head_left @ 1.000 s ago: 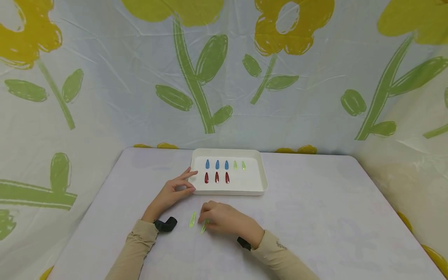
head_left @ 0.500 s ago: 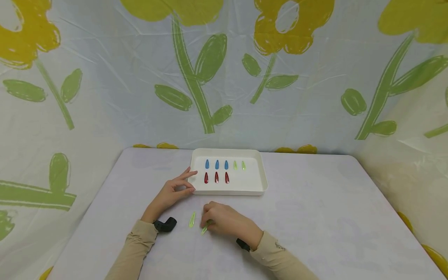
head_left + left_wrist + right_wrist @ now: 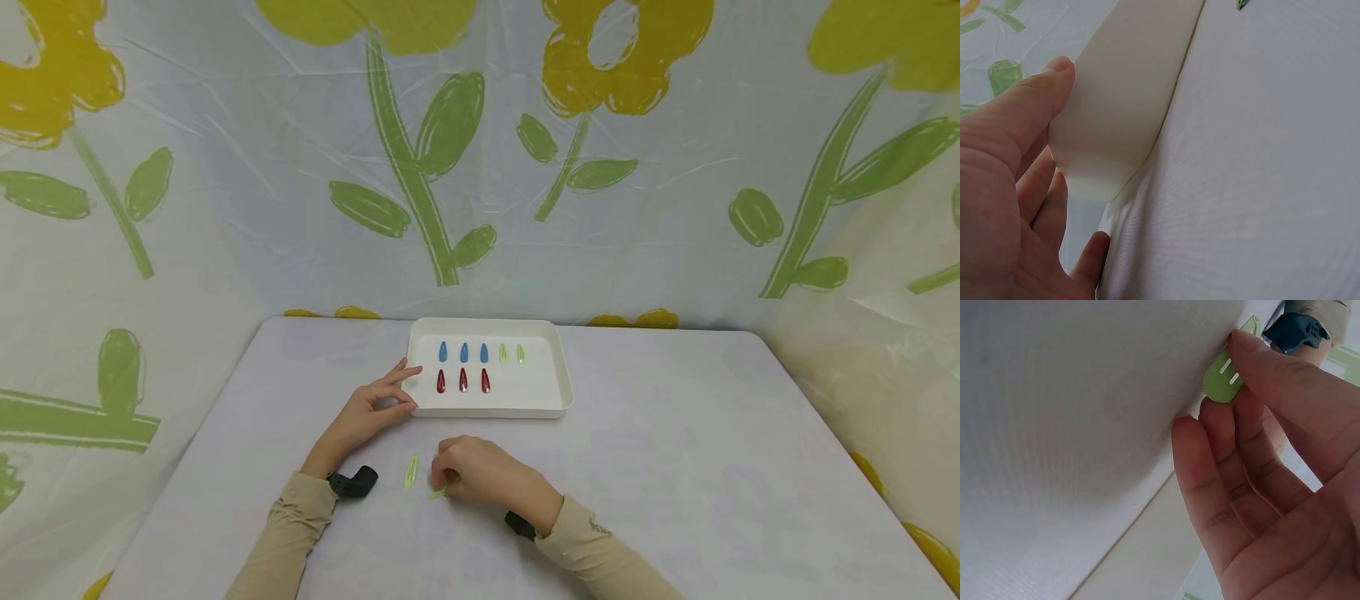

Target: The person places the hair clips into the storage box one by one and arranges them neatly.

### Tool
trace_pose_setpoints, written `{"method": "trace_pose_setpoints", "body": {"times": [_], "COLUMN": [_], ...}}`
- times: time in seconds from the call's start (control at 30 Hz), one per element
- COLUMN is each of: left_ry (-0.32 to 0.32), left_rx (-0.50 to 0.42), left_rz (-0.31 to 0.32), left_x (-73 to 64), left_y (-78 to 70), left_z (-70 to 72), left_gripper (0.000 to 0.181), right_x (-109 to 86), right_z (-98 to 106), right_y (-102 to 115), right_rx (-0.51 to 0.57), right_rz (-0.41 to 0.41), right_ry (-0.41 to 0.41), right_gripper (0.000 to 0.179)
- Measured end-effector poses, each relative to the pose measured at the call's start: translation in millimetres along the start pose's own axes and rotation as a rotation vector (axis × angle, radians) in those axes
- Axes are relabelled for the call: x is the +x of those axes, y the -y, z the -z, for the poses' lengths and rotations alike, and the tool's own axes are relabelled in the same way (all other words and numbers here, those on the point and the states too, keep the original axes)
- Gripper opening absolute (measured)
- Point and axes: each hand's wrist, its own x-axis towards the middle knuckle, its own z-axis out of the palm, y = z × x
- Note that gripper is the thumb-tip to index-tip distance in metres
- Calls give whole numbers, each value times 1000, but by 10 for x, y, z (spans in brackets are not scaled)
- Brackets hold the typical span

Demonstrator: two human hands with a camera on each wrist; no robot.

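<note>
My left hand (image 3: 367,414) touches the left front corner of a white tray (image 3: 529,388) with fingers spread and fairly straight; in the left wrist view its thumb lies at the tray's rim. My right hand (image 3: 486,472) is low over the table in front of the tray. Between its thumb and fingertips it pinches a light green snap hair clip (image 3: 1218,383), partly hidden by the thumb. A second green hair clip (image 3: 412,471) lies on the table just left of that hand.
Inside the tray, blue hair clips (image 3: 464,352) and two green hair clips (image 3: 502,353) form the back row. Red hair clips (image 3: 462,381) form a row in front. A flower-printed curtain (image 3: 645,183) hangs behind the white table (image 3: 675,467).
The green hair clip in my right hand has turned from slanting to nearly level in the head view. The right hand has shifted slightly right; the left hand stays at the tray.
</note>
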Motion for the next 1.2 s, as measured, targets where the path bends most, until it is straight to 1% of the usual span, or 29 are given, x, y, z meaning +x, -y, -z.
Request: {"method": "trace_pose_setpoints", "body": {"times": [0.13, 0.33, 0.43, 0.53, 0.73, 1.03, 1.2], "left_ry": [-3, 1, 2, 2, 0, 1, 3], "left_rx": [-6, 1, 3, 6, 1, 4, 4], "left_rz": [11, 8, 2, 1, 6, 1, 5], "left_x": [0, -7, -10, -12, -9, -5, -3], "left_y": [-19, -33, -32, -26, -3, 14, 20], "left_z": [-6, -3, -2, -5, -11, -6, -6], "left_gripper": [5, 3, 4, 5, 6, 4, 5], "right_x": [-5, -8, -13, -21, -41, -94, -119], "right_z": [10, 26, 48, 80, 144, 296, 370], "right_y": [0, 1, -3, -14, -62, -94, -140], "right_rx": [0, -25, -8, 21, 79, 200, 299], "right_rz": [-5, -4, -4, -2, 33, -24, 4], "right_ry": [12, 15, 21, 21, -24, -80, -130], "right_gripper": [17, 17, 16, 14, 16, 18, 17]}}
